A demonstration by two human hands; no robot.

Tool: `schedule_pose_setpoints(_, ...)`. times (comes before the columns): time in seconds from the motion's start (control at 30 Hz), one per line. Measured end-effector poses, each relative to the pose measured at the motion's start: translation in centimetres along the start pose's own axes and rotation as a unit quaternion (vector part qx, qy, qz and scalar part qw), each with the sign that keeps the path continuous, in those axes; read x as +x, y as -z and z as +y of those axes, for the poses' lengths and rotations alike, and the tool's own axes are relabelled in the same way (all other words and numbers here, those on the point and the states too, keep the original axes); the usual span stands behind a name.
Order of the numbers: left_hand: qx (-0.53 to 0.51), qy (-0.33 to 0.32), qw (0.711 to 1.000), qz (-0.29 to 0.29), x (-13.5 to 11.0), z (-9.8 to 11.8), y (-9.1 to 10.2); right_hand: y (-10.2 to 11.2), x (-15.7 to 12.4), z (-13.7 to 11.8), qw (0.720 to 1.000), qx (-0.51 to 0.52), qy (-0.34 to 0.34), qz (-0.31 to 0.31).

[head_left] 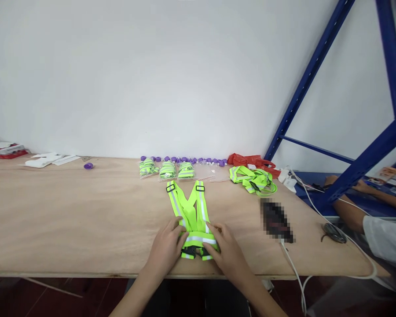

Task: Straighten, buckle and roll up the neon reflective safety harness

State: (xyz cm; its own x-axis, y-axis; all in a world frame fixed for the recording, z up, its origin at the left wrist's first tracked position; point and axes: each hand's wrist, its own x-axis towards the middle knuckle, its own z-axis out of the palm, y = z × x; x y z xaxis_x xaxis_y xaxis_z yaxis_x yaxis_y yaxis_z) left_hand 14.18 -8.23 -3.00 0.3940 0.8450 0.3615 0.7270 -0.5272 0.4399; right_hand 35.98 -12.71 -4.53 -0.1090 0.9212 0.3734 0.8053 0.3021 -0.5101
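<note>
A neon-yellow reflective vest [191, 211] of straps with silver stripes lies on the table in front of me. Its shoulder straps with black adjusters point away, and the waistband with black buckles is nearest me. My left hand [167, 242] has its curved fingers on the left side of the waistband and the strap above. On the right side, my right hand [227, 247] holds the band's end, thumb lower and index finger higher up. The undersides of both hands are hidden.
Bagged folded vests [167, 170] lie behind, before a row of purple rolls [185, 159]. Right are a loose vest pile [253, 179], a red plastic bag [251, 160], a pixelated dark object [276, 220] and cables [295, 268]. A blue rack [303, 83] and another person's arm [350, 211] stand beyond.
</note>
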Motion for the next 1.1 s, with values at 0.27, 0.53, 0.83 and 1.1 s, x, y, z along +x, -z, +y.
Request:
schedule_pose_setpoints(0.27, -0.041, -0.015, 0.997, -0.069, -0.8, 0.4, 0.9, -0.1, -2.1, 0.5, 0.982, -0.071, 0.172, 0.039)
schedule_pose_setpoints(0.53, -0.091, -0.068, 0.993, -0.014, -2.1, -1.0, 0.4, 1.5, -3.7, 0.8, 0.977, -0.093, 0.189, -0.041)
schedule_pose_setpoints(0.83, -0.045, -0.165, 0.980, -0.105, -5.1, -2.3, 1.6, 1.3, -4.5, 0.3, 0.985, -0.034, 0.167, -0.020)
schedule_pose_setpoints(1.1, -0.092, -0.128, 0.970, -0.186, -5.0, -0.6, 3.8, 2.2, -4.4, -0.3, 0.989, 0.045, 0.136, -0.027)
